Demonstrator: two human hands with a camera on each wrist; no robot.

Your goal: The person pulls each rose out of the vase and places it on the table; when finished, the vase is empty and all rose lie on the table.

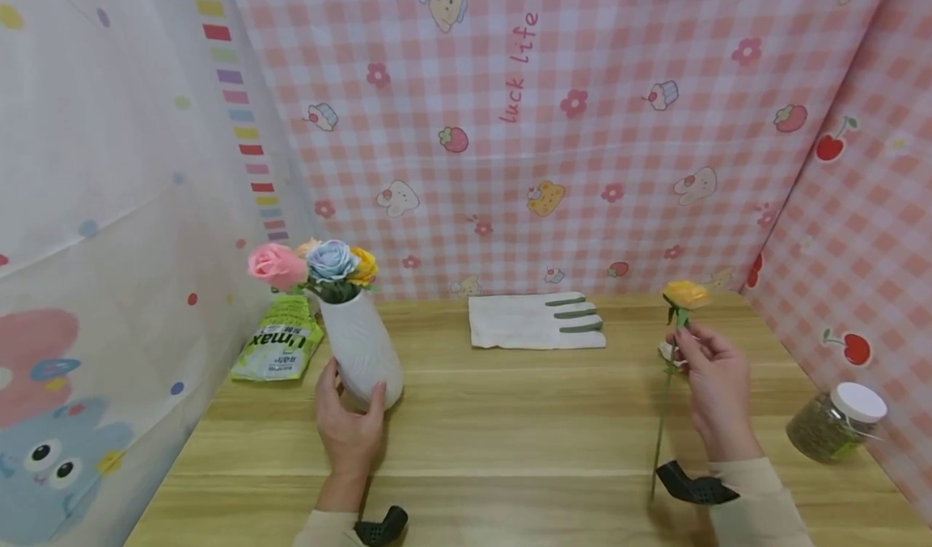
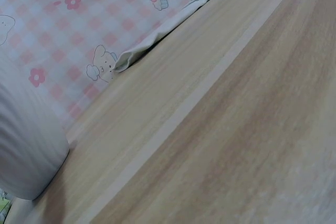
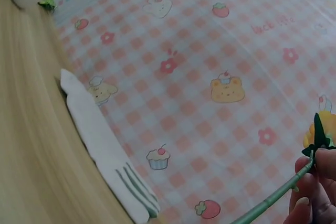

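Observation:
A white ribbed vase (image 1: 362, 351) stands at the left of the table, looking tilted in the head view. It holds a pink rose (image 1: 278, 265), a blue rose (image 1: 332, 260) and a yellow rose (image 1: 363, 266), with a peach one partly hidden behind. My left hand (image 1: 349, 426) grips the vase low down, thumb on its right side and fingers on its left. At the right, my right hand (image 1: 717, 385) pinches another yellow rose (image 1: 687, 294) just below its bloom. Its long green stem (image 3: 278, 194) hangs down from the fingers.
A white glove (image 1: 535, 320) with green-striped fingers lies at the table's back. Behind the vase is a green snack bag (image 1: 280, 341). A white-lidded jar (image 1: 830, 426) lies tilted at the right edge. Checked cloth (image 1: 480, 183) hangs behind the wooden table (image 1: 510, 417).

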